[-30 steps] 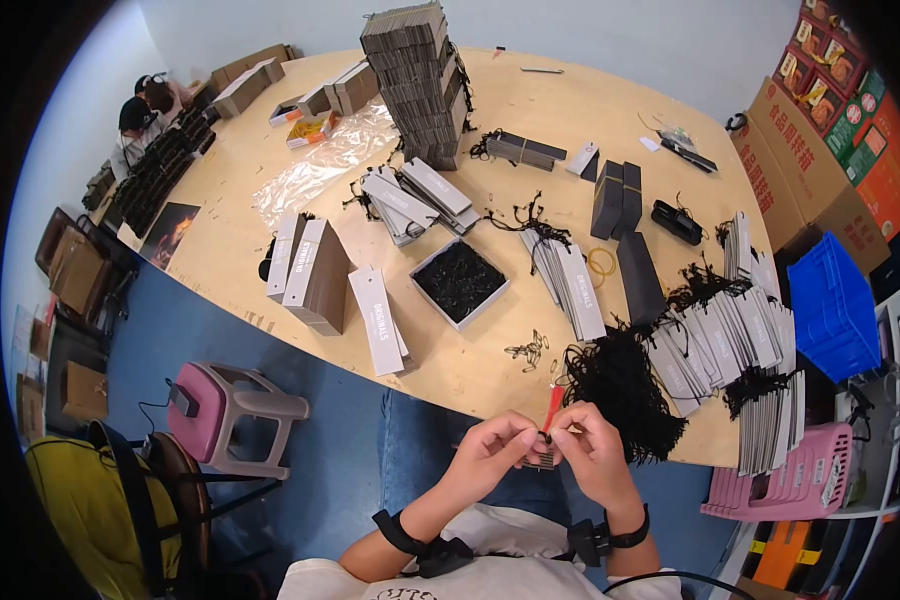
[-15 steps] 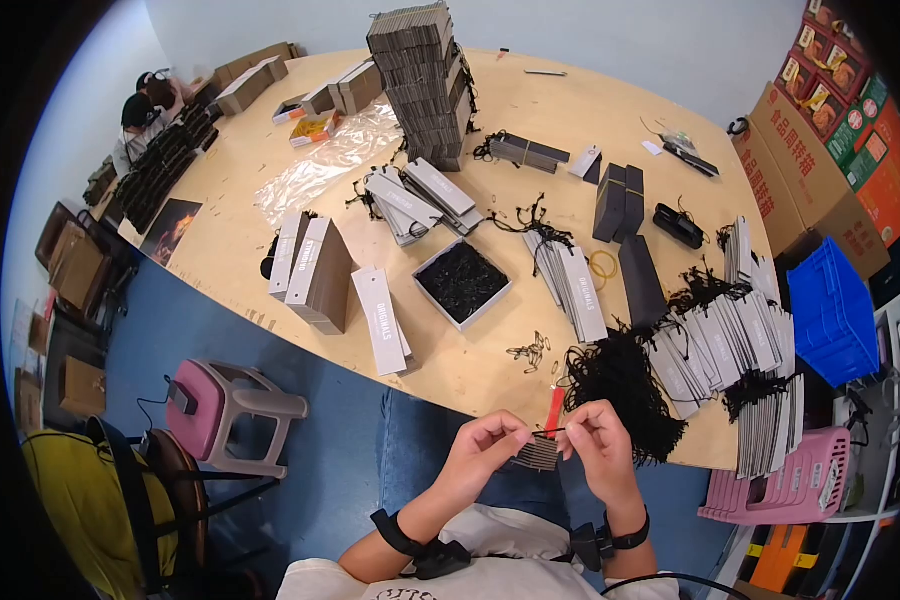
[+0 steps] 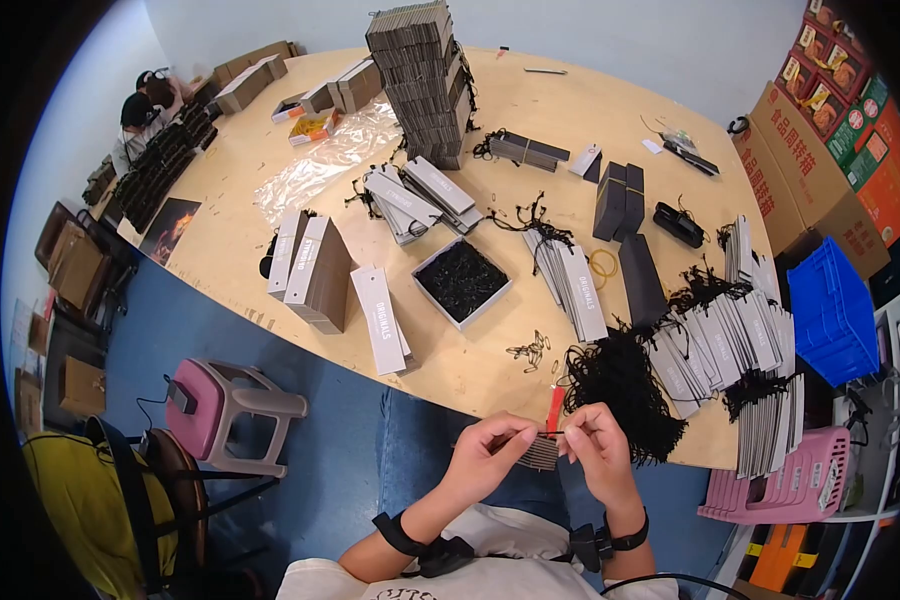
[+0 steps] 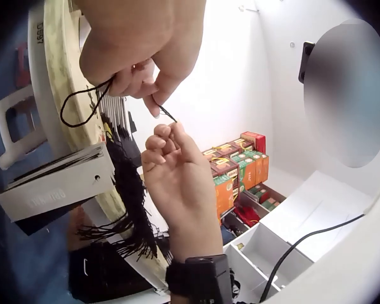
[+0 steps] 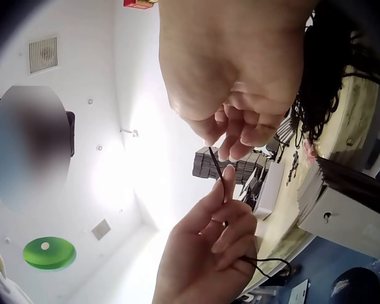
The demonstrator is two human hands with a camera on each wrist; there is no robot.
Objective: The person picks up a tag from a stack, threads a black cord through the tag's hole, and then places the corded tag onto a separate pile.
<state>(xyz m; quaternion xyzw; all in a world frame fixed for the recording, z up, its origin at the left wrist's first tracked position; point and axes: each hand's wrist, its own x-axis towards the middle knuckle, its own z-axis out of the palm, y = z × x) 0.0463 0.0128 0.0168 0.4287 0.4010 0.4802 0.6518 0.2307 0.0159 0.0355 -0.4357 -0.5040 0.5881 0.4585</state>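
Observation:
The left hand (image 3: 487, 457) and right hand (image 3: 600, 450) face each other at the table's front edge, a short stretch of black cord between them. In the left wrist view the left hand (image 4: 142, 44) pinches the black cord (image 4: 167, 113), whose loop hangs beside its fingers; the right hand (image 4: 180, 183) pinches the other end. The right wrist view shows the cord (image 5: 216, 166) running between the fingertips of both hands. Below the hands is a stack of grey tags (image 3: 539, 454), with a punched hole in the front tag (image 5: 348, 221).
On the table (image 3: 450, 385) lie a black cord pile (image 3: 625, 400), a box of black pieces (image 3: 460, 283), loose clips (image 3: 530, 350) and fanned tags (image 3: 715, 345). A tall tag stack (image 3: 420, 85) stands at the back. Two people sit far left.
From one second ago, the hands have moved slightly apart, and cord shows between them. Since half a second ago they have shifted only slightly.

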